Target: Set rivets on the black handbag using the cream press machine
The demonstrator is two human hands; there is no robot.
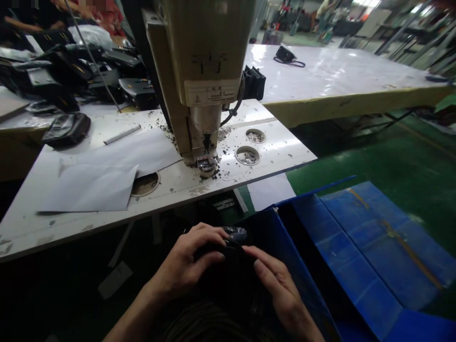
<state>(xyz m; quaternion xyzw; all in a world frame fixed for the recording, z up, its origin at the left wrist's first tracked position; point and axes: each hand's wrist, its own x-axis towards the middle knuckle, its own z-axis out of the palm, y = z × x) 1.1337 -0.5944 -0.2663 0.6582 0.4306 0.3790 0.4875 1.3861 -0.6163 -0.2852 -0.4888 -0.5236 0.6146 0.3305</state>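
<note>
In the lower middle, a black bag-like item (230, 273) rests close to my body, its outline lost in shadow. My left hand (192, 254) is closed over its upper left edge, fingers on top and thumb on the near side. At its right edge, my right hand (278, 282) grips with the fingers behind and the thumb in front. A shiny clear plastic piece (235, 232) shows just beyond my left fingertips. Past my hands stands a riveting or punching machine (210, 61), with its lower die (206, 164) at the table edge.
The white machine table (185, 194) carries paper sheets (92, 185), a short rod (122, 135) and two cups of small metal parts (247, 156). A blue box (356, 247) stands open at right. Black bags (138, 90) pile up behind left, near other people.
</note>
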